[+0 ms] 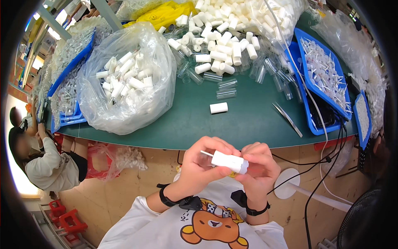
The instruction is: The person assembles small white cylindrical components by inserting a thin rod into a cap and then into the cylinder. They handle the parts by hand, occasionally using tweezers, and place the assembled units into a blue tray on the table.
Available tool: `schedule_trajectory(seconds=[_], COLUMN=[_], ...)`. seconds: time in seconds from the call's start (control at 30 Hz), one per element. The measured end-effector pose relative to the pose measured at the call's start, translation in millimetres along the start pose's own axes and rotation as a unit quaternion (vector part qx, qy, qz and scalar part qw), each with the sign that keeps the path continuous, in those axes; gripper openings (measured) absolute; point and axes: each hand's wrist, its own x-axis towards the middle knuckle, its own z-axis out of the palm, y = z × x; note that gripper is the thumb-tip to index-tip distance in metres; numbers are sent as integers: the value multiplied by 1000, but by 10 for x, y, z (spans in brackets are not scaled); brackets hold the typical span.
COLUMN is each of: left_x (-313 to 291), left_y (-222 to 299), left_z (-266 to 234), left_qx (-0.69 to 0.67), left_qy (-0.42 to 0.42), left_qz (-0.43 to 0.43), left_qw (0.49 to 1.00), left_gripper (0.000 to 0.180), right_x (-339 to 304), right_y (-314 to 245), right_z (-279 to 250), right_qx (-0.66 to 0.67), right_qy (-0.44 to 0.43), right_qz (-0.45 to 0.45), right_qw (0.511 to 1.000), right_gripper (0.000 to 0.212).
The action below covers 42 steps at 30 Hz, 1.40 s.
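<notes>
Hands meet just below the near edge of the green work table (248,120). The left hand (199,164) pinches a small white plastic cylinder (227,161) with a thin white stick (206,154) jutting from its left end; the right hand (259,166) closes its fingers round the cylinder's clear-capped right end. This looks like the fitting step, cap or stick being seated. Next move likely calls for a straight push along the cylinder's axis. Beyond that edge lies a lone white cylinder (218,108), with metal tweezers (287,119) to its right.
</notes>
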Motion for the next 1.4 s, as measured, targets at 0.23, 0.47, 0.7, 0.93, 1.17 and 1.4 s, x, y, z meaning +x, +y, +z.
schedule_trajectory(seconds=[0.23, 0.47, 0.7, 0.93, 1.17, 1.4], left_x=[-18, -22, -70, -72, -61, 14], left_y=[70, 75, -21, -87, -2, 14], left_z=[99, 109, 103, 53, 128, 30], left_qx=[114, 123, 94, 74, 88, 103], left_qy=[24, 29, 19, -6, 11, 57], left_qz=[36, 16, 43, 15, -95, -132], left_qw=[993, 992, 994, 997, 992, 984], left_gripper=[31, 28, 28, 33, 48, 36], right_x=[4, 2, 19, -15, 41, 132], right_y=[62, 107, 71, 139, 97, 113], right_z=[-23, -66, 48, 64, -12, -190], right_qx=[44, 38, 94, 72, 123, 293], right_qy=[-13, -31, -19, -10, 128, 151], right_qz=[-18, -15, -7, -61, 12, 133], right_qw=[999, 999, 995, 995, 984, 935], right_gripper=[38, 37, 36, 32, 22, 21])
